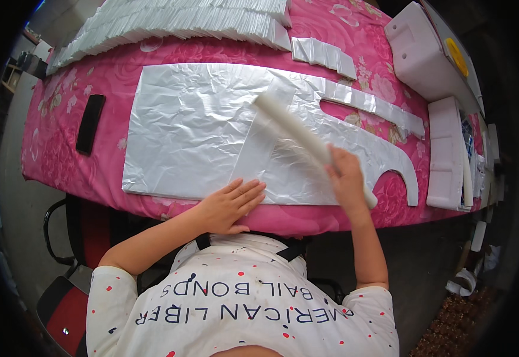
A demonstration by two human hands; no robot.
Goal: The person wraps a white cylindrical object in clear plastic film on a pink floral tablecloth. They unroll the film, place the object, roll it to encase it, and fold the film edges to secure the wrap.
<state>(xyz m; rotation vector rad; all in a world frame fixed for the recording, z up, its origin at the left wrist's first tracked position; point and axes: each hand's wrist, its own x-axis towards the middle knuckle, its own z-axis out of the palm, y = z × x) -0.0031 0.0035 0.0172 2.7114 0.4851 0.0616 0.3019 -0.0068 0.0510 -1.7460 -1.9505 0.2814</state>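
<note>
A stack of translucent white plastic bags (188, 131) lies flat on the pink flowered tablecloth (63, 160), handles pointing right. My left hand (231, 205) presses flat, fingers spread, on the stack's near edge. My right hand (347, 178) grips a long white stick (298, 131) that slants up-left across the bags. One bag (259, 152) is folded over along the stick, its free part lying toward my left hand.
A long row of folded white bags (170, 24) runs along the table's far side, with a smaller pile (324, 55) to its right. A black phone (90, 124) lies at the left. White foam blocks (445, 152) and a white machine (426, 56) stand at the right. A red chair (72, 229) is below the table.
</note>
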